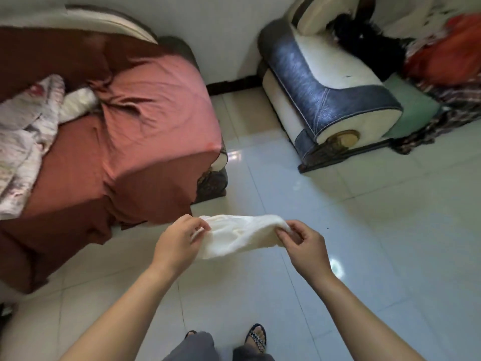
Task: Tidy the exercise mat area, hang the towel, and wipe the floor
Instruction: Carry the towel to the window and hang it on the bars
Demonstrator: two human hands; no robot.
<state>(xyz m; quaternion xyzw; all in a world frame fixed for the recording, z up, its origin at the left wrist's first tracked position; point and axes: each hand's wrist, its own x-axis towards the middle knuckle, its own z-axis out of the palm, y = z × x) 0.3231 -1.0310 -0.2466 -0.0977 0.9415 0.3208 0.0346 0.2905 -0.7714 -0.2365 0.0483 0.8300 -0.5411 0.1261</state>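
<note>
A small white towel (240, 235) is stretched between my two hands, held in the air above the pale tiled floor (377, 243). My left hand (179, 241) pinches its left end with fingers closed on the cloth. At the towel's right end, my right hand (303, 242) grips the other corner. The towel sags a little in the middle. No exercise mat is in view.
A sofa under a rust-red cover (117, 131) fills the left, with a patterned white cloth (26, 136) piled on it. A blue and cream armchair (328, 95) stands at the back right, beside red and dark fabrics (447, 56). My sandalled feet (256, 337) are below.
</note>
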